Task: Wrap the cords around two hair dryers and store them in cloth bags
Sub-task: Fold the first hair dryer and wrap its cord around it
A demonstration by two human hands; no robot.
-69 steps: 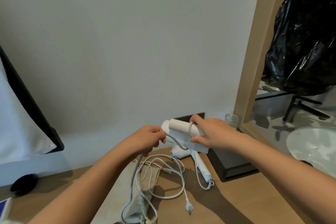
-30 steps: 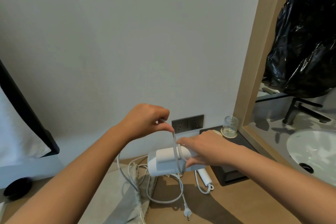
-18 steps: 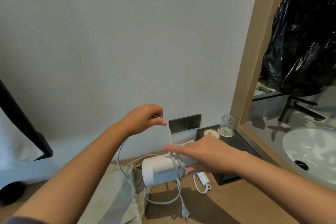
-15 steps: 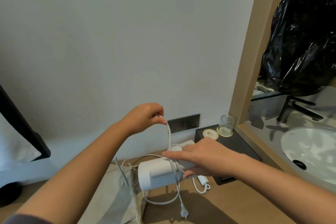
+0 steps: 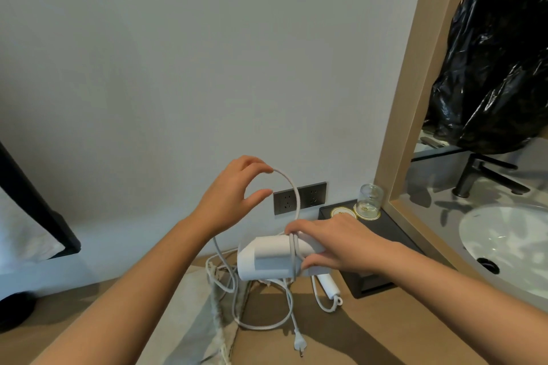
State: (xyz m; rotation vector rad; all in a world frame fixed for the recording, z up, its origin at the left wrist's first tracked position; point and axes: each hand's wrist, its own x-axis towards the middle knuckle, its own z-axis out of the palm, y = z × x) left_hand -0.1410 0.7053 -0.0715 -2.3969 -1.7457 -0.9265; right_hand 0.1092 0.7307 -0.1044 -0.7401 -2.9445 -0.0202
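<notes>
Just a light wooden tabletop (image 5: 370,335) against the wall. Beige cloth bag (image 5: 195,329) flat at the near left, loose white cord (image 5: 261,326) looped half over its edge — plug (image 5: 299,345) on bare wood. White dryer handle (image 5: 327,287) just beside a black tray (image 5: 370,284) at the right.
</notes>
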